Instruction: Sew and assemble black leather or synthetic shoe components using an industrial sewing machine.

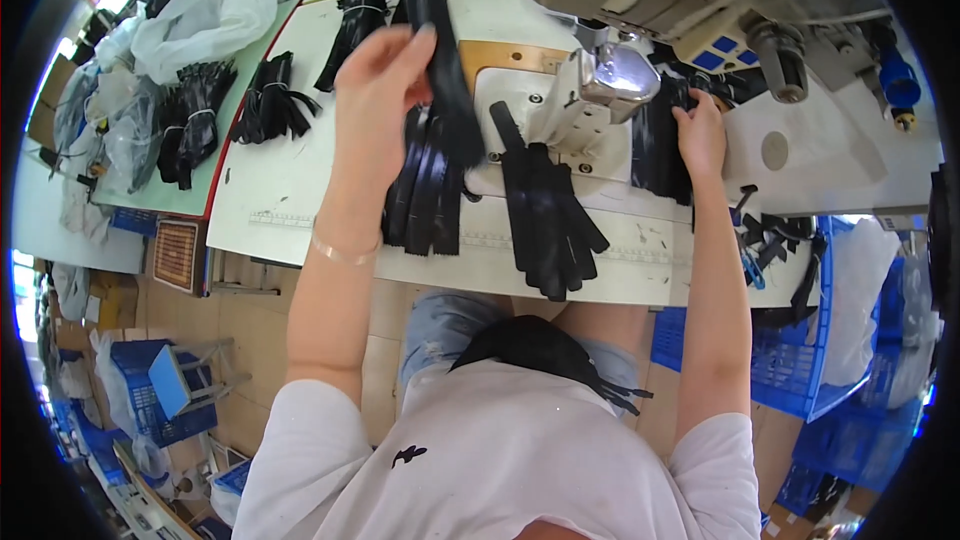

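Observation:
My left hand [385, 75] is raised over the table, its fingers pinched on a dangling black strip [447, 75], which is slightly blurred. My right hand [702, 135] is closed at the edge of a stack of black strips [655, 155], right of the sewing machine head [590, 100]; its fingertips partly merge with the dark material. Below my left hand lies a row of glossy black strips [425, 195]. A fanned pile of matte black strips [548, 225] lies before the machine and overhangs the table's front edge.
Tied black bundles lie at left, one [272, 105] on the white table [270, 175], another [195, 120] on the green-topped table beside clear plastic bags [205, 25]. A blue crate [790, 360] stands below right, with black scraps above it. A black piece [530, 355] rests on my lap.

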The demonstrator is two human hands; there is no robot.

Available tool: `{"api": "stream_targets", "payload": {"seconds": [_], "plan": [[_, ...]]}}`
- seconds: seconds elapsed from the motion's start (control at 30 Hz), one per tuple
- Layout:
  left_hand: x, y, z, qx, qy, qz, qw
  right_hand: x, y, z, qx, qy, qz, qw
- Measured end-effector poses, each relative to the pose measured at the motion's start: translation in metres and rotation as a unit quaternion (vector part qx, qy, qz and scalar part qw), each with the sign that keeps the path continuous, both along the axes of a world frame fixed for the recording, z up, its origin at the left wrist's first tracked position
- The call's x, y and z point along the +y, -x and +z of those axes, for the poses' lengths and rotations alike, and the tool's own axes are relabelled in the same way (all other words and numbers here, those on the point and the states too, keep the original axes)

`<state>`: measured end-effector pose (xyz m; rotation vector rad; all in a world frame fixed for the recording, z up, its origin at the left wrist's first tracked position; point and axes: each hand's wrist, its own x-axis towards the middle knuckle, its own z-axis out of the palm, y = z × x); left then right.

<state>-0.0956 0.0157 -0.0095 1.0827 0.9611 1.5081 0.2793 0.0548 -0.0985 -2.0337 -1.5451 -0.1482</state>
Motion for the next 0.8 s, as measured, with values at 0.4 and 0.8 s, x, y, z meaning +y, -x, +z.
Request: {"api": "stream_targets", "payload": {"seconds": [0.4, 0.8], "plan": [[-0.054, 0.014, -0.063, 0.488, -0.064, 0.210, 0.845, -0.074, 0.053, 0.078, 0.293, -0.289, 0.088, 0.907], [-0.127, -0.090, -0.063, 0.092, 0.123, -0.179, 0.972, -0.225, 0.133, 0.038, 0.365, 0.065, 0.214, 0.904]]}}
